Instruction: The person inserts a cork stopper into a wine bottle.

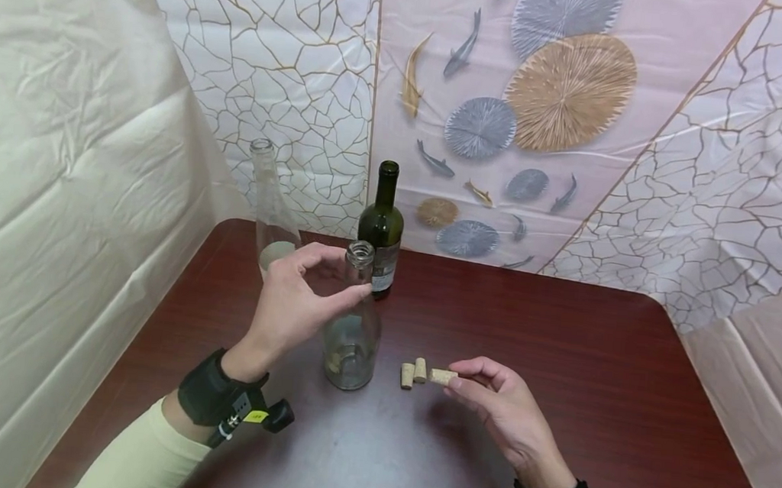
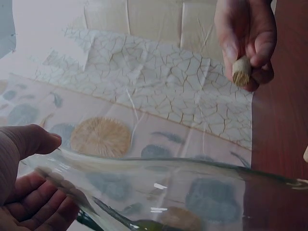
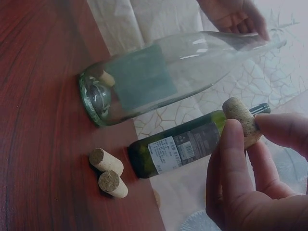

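Observation:
My left hand (image 1: pixel 296 294) grips a clear glass bottle (image 1: pixel 351 340) around its neck, thumb in front and fingers behind. The bottle stands upright on the table, its mouth uncovered. A cork (image 3: pixel 107 78) lies inside near its base. To the right, my right hand (image 1: pixel 505 410) pinches another cork (image 3: pixel 240 115) between thumb and fingers, held apart from the bottle. Just left of that hand, two corks stand close together on the table: one cork (image 3: pixel 106 161) and, beside it, another cork (image 3: pixel 113 184).
Behind the gripped bottle stands a dark green wine bottle (image 1: pixel 381 228) with a label. A second clear bottle (image 1: pixel 272 212) is at the back left, partly hidden by my left hand. The reddish-brown table (image 1: pixel 529 324) meets patterned cloth (image 1: pixel 274 59) at its back edge.

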`<state>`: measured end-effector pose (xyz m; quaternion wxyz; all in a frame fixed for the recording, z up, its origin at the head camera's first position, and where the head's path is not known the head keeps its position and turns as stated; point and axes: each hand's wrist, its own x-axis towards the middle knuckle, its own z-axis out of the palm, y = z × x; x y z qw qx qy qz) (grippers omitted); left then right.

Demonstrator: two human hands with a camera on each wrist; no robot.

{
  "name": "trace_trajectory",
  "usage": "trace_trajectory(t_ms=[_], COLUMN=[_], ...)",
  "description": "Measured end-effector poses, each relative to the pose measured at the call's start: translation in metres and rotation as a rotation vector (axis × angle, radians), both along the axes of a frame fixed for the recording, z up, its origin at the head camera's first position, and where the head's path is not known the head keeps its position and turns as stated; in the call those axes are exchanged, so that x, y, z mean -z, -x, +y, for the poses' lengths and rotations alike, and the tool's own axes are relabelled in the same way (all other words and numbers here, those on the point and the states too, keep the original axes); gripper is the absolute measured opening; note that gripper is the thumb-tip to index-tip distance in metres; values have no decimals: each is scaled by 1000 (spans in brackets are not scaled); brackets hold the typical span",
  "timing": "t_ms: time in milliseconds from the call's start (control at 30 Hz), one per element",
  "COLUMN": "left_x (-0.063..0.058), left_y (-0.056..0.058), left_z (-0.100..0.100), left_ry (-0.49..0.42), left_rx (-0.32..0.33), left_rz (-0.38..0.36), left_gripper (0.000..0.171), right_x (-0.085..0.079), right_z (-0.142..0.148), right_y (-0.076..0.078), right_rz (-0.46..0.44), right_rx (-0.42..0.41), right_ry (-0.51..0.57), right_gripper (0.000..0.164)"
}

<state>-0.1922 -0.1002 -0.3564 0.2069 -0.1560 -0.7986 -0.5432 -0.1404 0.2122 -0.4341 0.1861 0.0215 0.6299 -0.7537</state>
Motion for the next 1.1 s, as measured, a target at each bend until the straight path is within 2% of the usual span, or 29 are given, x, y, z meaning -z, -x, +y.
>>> trace_trajectory(t_ms=[200, 300, 400, 667, 900, 1100], left_x=[2, 4, 6, 14, 16, 17], left_y=[-4, -4, -3, 0, 1, 1], left_z=[3, 3, 3, 3, 2, 2], left_ry=[-42, -59, -55, -76, -80, -97], left_rx=[70, 95, 105, 139, 145, 165], left_rz=[-20, -43, -43, 8, 40, 30], left_gripper=[31, 32, 33, 33, 32, 31], right_x=[-1, -3, -8, -34, -59, -81], right_z=[-2, -5, -8, -24, -42, -57], right_y=[1, 3, 6, 19, 33, 40], right_rz=[0, 3, 44, 217, 449, 650], right_rx=[8, 15, 5, -31, -85, -124], right_ry=[-37, -83, -161, -381, -521, -612], right_gripper=[15, 17, 21, 33, 21, 19])
